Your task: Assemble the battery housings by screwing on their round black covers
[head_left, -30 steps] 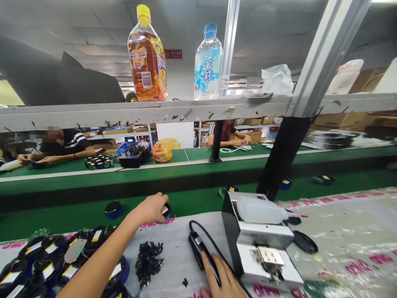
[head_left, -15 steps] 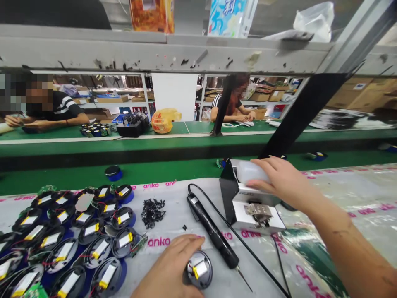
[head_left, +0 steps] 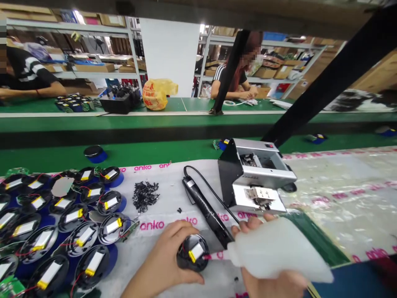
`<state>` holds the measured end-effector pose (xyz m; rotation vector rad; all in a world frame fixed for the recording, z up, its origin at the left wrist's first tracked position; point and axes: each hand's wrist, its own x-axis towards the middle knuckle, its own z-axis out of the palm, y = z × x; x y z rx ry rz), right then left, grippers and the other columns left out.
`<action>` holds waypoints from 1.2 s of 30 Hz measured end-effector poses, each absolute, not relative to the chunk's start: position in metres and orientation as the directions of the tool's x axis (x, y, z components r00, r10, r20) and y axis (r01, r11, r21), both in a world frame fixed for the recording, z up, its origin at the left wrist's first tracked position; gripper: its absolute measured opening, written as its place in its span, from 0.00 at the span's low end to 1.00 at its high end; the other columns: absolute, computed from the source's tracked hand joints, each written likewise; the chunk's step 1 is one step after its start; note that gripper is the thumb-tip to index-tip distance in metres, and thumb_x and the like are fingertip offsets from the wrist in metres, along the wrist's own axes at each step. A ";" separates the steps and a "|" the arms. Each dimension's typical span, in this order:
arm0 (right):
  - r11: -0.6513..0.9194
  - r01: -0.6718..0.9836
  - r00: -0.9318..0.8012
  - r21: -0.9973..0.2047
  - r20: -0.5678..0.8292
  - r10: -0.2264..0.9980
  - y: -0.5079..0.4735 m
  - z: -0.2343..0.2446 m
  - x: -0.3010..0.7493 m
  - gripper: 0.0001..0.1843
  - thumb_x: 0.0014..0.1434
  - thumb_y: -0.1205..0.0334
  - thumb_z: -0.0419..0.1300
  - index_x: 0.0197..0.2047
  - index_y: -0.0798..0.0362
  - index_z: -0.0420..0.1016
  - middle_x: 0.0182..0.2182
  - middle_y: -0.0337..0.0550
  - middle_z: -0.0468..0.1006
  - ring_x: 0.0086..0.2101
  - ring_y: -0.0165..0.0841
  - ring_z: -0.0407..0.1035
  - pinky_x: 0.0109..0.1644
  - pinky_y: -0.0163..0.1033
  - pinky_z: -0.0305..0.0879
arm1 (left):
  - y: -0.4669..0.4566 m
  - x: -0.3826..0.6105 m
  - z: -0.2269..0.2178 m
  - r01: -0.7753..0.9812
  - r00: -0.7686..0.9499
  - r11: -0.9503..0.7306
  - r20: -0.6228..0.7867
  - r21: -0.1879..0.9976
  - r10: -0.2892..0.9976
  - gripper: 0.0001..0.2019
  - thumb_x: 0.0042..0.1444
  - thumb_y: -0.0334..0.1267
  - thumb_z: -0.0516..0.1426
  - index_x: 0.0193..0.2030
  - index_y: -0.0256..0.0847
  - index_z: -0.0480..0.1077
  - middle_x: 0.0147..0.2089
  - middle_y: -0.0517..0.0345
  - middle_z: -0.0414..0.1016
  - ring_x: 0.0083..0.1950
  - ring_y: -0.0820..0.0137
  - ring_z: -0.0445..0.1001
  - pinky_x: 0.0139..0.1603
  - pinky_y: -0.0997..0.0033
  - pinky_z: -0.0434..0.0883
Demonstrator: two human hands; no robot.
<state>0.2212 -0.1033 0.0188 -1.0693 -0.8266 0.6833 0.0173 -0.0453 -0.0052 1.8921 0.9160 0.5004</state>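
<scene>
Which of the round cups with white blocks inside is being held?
The cup in the left hand, by the bottle. No hand touches the other cups crowded together on the left.

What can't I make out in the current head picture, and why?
- Head view: the bit of the electric screwdriver, hidden behind the plastic squeeze bottle and right hand.
- Head view: underside of the round battery housing in the left hand, turned away.
- Head view: count of small black parts, heaped and too small.
- Head view: hands of the co-worker at far left, cut off by the left edge.
</scene>
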 end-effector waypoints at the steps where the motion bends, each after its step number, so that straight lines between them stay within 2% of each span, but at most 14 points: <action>1: 0.356 -0.183 0.549 -0.916 0.206 0.810 -0.103 0.018 0.216 0.39 0.51 0.23 0.60 0.56 0.39 0.68 0.37 0.41 0.69 0.34 0.40 0.71 0.40 0.49 0.76 | -0.045 0.017 -0.005 0.387 0.640 -0.278 -0.040 0.879 0.767 0.40 0.33 0.44 0.78 0.55 0.39 0.73 0.57 0.44 0.74 0.59 0.49 0.71 0.62 0.51 0.69; 6: 0.373 -0.282 0.561 -0.884 0.164 0.812 -0.101 0.016 0.210 0.37 0.47 0.29 0.69 0.52 0.40 0.72 0.37 0.43 0.71 0.32 0.40 0.68 0.35 0.45 0.76 | -0.046 0.016 -0.005 0.389 0.649 -0.273 -0.052 0.880 0.759 0.39 0.35 0.45 0.77 0.55 0.39 0.73 0.57 0.44 0.74 0.59 0.49 0.72 0.61 0.52 0.69; 15: 0.367 -0.392 0.587 -0.844 0.078 0.806 -0.113 0.007 0.210 0.37 0.43 0.34 0.75 0.53 0.38 0.73 0.40 0.39 0.75 0.39 0.38 0.73 0.52 0.44 0.77 | -0.045 0.016 0.001 0.408 0.647 -0.261 -0.076 0.875 0.759 0.39 0.35 0.44 0.77 0.56 0.38 0.73 0.59 0.43 0.74 0.61 0.49 0.71 0.63 0.51 0.68; 20: 0.416 -0.413 0.652 -0.810 0.056 0.757 -0.111 0.004 0.207 0.35 0.46 0.38 0.75 0.54 0.42 0.74 0.42 0.37 0.80 0.41 0.37 0.76 0.53 0.42 0.77 | -0.046 0.016 0.002 0.407 0.647 -0.269 -0.068 0.873 0.759 0.38 0.36 0.45 0.77 0.56 0.41 0.74 0.58 0.45 0.75 0.60 0.50 0.72 0.63 0.52 0.69; 26: 0.513 -0.403 0.700 -0.758 0.105 0.706 -0.107 0.015 0.207 0.43 0.38 0.38 0.78 0.54 0.44 0.75 0.41 0.34 0.82 0.40 0.34 0.77 0.52 0.37 0.77 | -0.045 0.014 0.004 0.426 0.653 -0.246 -0.108 0.871 0.750 0.40 0.34 0.47 0.77 0.57 0.41 0.74 0.61 0.42 0.73 0.64 0.48 0.70 0.67 0.49 0.67; 28: 0.612 -0.558 0.720 -0.561 0.040 0.693 -0.104 0.027 0.216 0.41 0.42 0.45 0.79 0.58 0.46 0.73 0.46 0.38 0.82 0.45 0.37 0.78 0.55 0.42 0.77 | -0.046 0.010 0.002 0.442 0.663 -0.227 -0.146 0.868 0.734 0.43 0.34 0.46 0.78 0.60 0.43 0.73 0.65 0.42 0.71 0.67 0.47 0.68 0.69 0.47 0.64; 29: 0.645 -0.704 0.683 -0.296 -0.031 0.730 -0.102 0.035 0.223 0.36 0.48 0.51 0.78 0.58 0.46 0.73 0.48 0.39 0.82 0.47 0.39 0.78 0.57 0.46 0.75 | -0.046 0.007 -0.001 0.450 0.661 -0.223 -0.155 0.865 0.734 0.44 0.34 0.42 0.78 0.62 0.46 0.72 0.67 0.43 0.69 0.68 0.47 0.67 0.70 0.47 0.63; 30: 0.573 -0.809 0.567 0.130 -0.084 0.820 -0.099 0.047 0.231 0.28 0.55 0.55 0.74 0.58 0.47 0.74 0.49 0.40 0.82 0.49 0.40 0.78 0.60 0.48 0.73 | -0.046 0.004 -0.004 0.454 0.654 -0.229 -0.147 0.861 0.742 0.45 0.35 0.37 0.77 0.64 0.50 0.70 0.69 0.45 0.67 0.70 0.47 0.65 0.71 0.46 0.62; 31: 0.292 -0.730 0.329 0.618 -0.057 0.943 -0.096 0.060 0.242 0.19 0.61 0.59 0.68 0.55 0.49 0.76 0.50 0.42 0.82 0.51 0.43 0.77 0.60 0.48 0.72 | -0.046 0.000 -0.007 0.451 0.642 -0.245 -0.121 0.859 0.758 0.46 0.37 0.31 0.75 0.66 0.54 0.69 0.70 0.47 0.66 0.71 0.48 0.63 0.71 0.45 0.61; 32: -0.118 -0.336 0.037 0.935 0.138 0.990 -0.092 0.074 0.253 0.15 0.65 0.61 0.63 0.54 0.52 0.77 0.51 0.45 0.81 0.53 0.45 0.76 0.59 0.48 0.72 | -0.045 -0.005 -0.011 0.440 0.632 -0.265 -0.086 0.858 0.770 0.46 0.40 0.26 0.72 0.66 0.58 0.68 0.71 0.50 0.66 0.72 0.49 0.62 0.72 0.45 0.60; 33: -0.409 0.295 -0.172 0.864 0.469 0.866 -0.087 0.090 0.266 0.17 0.67 0.60 0.59 0.56 0.55 0.77 0.55 0.51 0.79 0.55 0.49 0.74 0.57 0.46 0.74 | -0.044 -0.010 -0.016 0.424 0.620 -0.283 -0.048 0.860 0.783 0.44 0.42 0.23 0.69 0.66 0.61 0.68 0.70 0.53 0.68 0.71 0.50 0.63 0.72 0.45 0.60; 34: -0.322 0.821 -0.221 0.472 0.782 0.583 -0.082 0.106 0.280 0.23 0.67 0.56 0.59 0.62 0.58 0.72 0.61 0.58 0.73 0.58 0.55 0.70 0.52 0.48 0.76 | -0.042 -0.015 -0.020 0.405 0.608 -0.290 -0.019 0.867 0.794 0.43 0.44 0.22 0.67 0.65 0.63 0.69 0.68 0.54 0.70 0.70 0.51 0.66 0.71 0.45 0.61; 35: -0.081 0.983 -0.120 0.166 0.907 0.403 -0.076 0.122 0.295 0.33 0.68 0.50 0.58 0.71 0.53 0.60 0.69 0.56 0.61 0.62 0.58 0.63 0.51 0.51 0.76 | -0.041 -0.019 -0.023 0.389 0.592 -0.280 -0.005 0.878 0.806 0.41 0.45 0.22 0.66 0.64 0.63 0.71 0.66 0.56 0.73 0.68 0.51 0.68 0.70 0.46 0.63; 36: 0.132 0.991 -0.033 -0.007 0.953 0.302 -0.069 0.136 0.309 0.41 0.67 0.45 0.58 0.76 0.46 0.48 0.73 0.50 0.52 0.66 0.60 0.56 0.55 0.56 0.73 | -0.040 -0.023 -0.025 0.374 0.572 -0.254 -0.006 0.892 0.820 0.39 0.45 0.23 0.66 0.62 0.64 0.72 0.64 0.56 0.75 0.66 0.50 0.71 0.69 0.46 0.65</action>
